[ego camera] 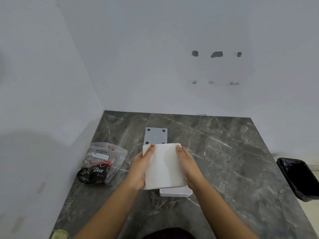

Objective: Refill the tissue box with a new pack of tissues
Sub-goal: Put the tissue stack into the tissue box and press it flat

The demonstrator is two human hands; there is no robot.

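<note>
The main risk is a crooked drop. The stack (164, 167) is soft and loose, gripped only at its long edges, so if one side sinks first the lower sheets could fold under or catch on the rim of the box (176, 192), leaving a lump that blocks the lid (156, 136). It also sits a little off the box, shifted toward the person's left, so lowering it straight down would likely land one edge on the rim. Squeezing harder to correct that could bow the stack and spill sheets onto the counter (224, 161).

The left hand (140, 168) is half closed around the stack's left edge, thumb or a finger lying on top near the far corner and the palm against the side. The right hand (187, 166) mirrors it on the right edge, fingers laid along the top and side. Both are grasping the stack, neither clenched tight.

The stack hovers over the white box, which rests on the counter and shows only at its near edge; whether the stack's underside touches it cannot be told. The grey lid lies flat just beyond. The emptied wrapper (101, 164) lies to the left, apart from the box.
</note>
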